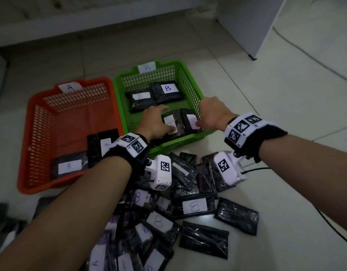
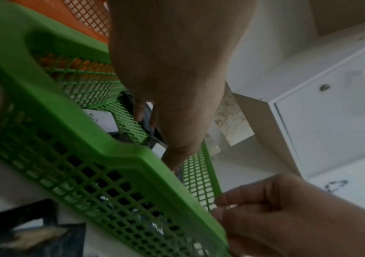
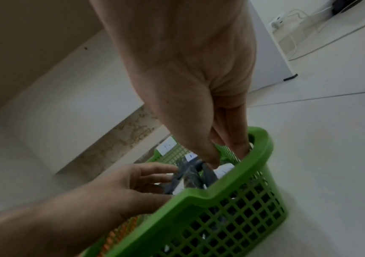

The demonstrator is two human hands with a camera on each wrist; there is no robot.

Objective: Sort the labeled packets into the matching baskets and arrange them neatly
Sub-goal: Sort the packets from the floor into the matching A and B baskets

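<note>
Both bare forearms reach forward, each wrist wrapped in a marker band. The left hand [image 1: 156, 122] lies palm down with fingers spread and relaxed. The right hand [image 1: 211, 114] points downward, its fingers [image 3: 236, 139] bent, thumb extended

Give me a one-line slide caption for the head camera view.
Both hands, left and right, settle B packets in the green basket beside the orange basket.
</note>
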